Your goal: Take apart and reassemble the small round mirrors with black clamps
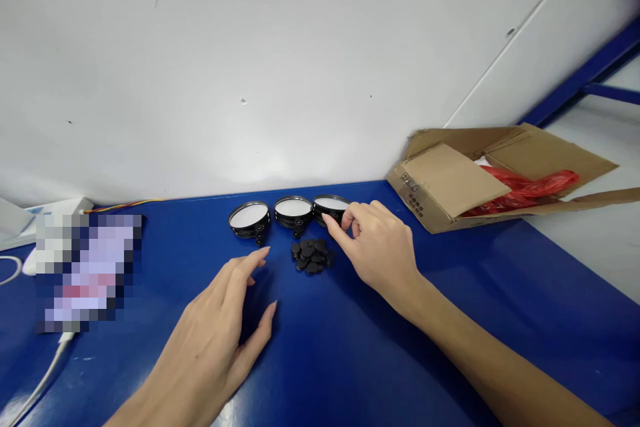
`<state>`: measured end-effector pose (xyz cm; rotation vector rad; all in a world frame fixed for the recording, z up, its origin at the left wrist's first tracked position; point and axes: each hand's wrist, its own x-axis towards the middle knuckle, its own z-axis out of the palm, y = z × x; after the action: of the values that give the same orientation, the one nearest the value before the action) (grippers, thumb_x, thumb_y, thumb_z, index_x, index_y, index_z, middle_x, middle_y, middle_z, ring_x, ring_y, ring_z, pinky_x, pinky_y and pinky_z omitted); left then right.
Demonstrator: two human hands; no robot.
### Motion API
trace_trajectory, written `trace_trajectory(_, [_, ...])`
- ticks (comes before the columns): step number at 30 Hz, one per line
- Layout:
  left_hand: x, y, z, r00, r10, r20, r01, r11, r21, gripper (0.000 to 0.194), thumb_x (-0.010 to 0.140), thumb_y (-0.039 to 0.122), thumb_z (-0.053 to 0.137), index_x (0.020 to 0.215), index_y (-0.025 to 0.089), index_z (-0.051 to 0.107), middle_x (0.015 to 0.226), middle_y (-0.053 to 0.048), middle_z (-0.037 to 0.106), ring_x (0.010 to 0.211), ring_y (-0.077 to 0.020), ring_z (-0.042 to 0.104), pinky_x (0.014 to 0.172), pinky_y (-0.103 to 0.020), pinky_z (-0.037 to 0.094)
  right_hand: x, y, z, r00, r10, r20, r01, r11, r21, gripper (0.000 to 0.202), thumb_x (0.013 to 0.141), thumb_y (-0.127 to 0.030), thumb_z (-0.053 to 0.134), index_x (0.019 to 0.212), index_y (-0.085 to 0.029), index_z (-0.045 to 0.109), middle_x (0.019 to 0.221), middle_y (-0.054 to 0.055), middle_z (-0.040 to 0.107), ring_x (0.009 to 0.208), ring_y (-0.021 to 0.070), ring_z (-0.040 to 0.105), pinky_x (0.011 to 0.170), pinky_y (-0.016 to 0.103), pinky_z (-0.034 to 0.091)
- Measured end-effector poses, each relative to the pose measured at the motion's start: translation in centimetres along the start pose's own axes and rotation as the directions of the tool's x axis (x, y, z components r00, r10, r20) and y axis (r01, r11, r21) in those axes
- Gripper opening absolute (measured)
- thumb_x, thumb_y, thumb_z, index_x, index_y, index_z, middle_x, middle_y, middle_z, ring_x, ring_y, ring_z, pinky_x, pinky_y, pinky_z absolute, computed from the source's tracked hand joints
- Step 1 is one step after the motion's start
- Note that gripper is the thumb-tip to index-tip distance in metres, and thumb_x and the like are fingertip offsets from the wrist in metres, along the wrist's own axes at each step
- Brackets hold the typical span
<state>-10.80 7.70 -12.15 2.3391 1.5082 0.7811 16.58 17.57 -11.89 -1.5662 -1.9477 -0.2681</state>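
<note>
Three round, black-rimmed mirrors stand in a row near the wall: a left mirror (249, 215), a middle mirror (293, 207) and a right mirror (331, 203). Short black knobbed stems stick out from the left and middle ones. My right hand (377, 240) has its thumb and bent fingers closed on the front edge of the right mirror, covering part of it. Just in front of the row lies a heap of small black round pieces (313, 255). To the left of that heap, my left hand (220, 327) hovers with thumb and fingers apart, holding nothing.
An open cardboard box (440, 203) with a red plastic bag (530, 190) sits at the right. On the left are a blurred-out phone (95, 267), a white cable (47, 373) and a white device (60, 210). A pale wall (300, 67) bounds the blue table (320, 360).
</note>
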Motion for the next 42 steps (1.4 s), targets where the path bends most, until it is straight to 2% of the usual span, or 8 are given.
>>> trace_trajectory(3, [-0.03,-0.13,0.1,1.0,0.001,0.004,-0.001,1.0,-0.005,0.061,0.114,0.041,0.057,0.171,0.035,0.035,0.134,-0.01,0.068,0.106,-0.0261,0.078,0.079,-0.039,0.072,0.13,-0.1,0.22,1.0,-0.006,0.004,0.006,1.0,-0.003,0.055,0.112,-0.056,0.061,0.07,-0.023,0.05,0.064,0.0,0.057,0.068,0.0179,0.051,0.057,0.034,0.027])
trace_trajectory(11, [-0.06,-0.23,0.03,1.0,0.003,0.01,-0.003,1.0,-0.01,0.062,0.114,0.039,0.058,0.171,0.034,0.035,0.138,-0.009,0.069,0.114,-0.0272,0.076,0.093,-0.044,0.071,0.12,-0.3,0.3,1.0,0.001,0.021,-0.001,1.0,-0.007,0.044,0.108,-0.041,0.063,0.071,-0.022,0.05,0.065,0.002,0.061,0.072,0.0194,0.055,0.055,0.029,0.024])
trace_trajectory(18, [-0.23,-0.16,0.02,1.0,0.004,0.012,-0.004,1.0,-0.008,0.063,0.115,0.038,0.057,0.173,0.034,0.032,0.139,-0.009,0.068,0.113,-0.0262,0.076,0.095,-0.045,0.07,0.24,-0.37,0.1,1.0,-0.005,0.006,0.005,1.0,-0.016,0.04,0.106,-0.033,0.063,0.07,-0.022,0.049,0.066,0.002,0.062,0.073,0.019,0.055,0.054,0.029,0.024])
trace_trajectory(34, [-0.21,-0.21,0.05,1.0,-0.005,0.015,0.005,1.0,0.012,0.063,0.114,0.041,0.058,0.172,0.035,0.033,0.138,-0.008,0.069,0.111,-0.0264,0.076,0.092,-0.044,0.07,0.1,-0.13,0.35,0.999,-0.021,-0.03,0.019,0.999,-0.044,0.041,0.103,-0.032,0.067,0.069,-0.02,0.049,0.064,0.0,0.06,0.072,0.0161,0.052,0.054,0.028,0.023])
trace_trajectory(42, [-0.14,-0.24,0.11,1.0,0.0,0.015,0.0,1.0,0.009,0.063,0.115,0.041,0.057,0.172,0.035,0.033,0.138,-0.008,0.069,0.114,-0.0257,0.076,0.093,-0.042,0.07,0.09,-0.12,0.09,1.0,-0.008,-0.006,0.008,0.999,-0.041,0.044,0.105,-0.04,0.068,0.069,-0.02,0.052,0.064,0.0,0.06,0.072,0.0167,0.053,0.054,0.028,0.023])
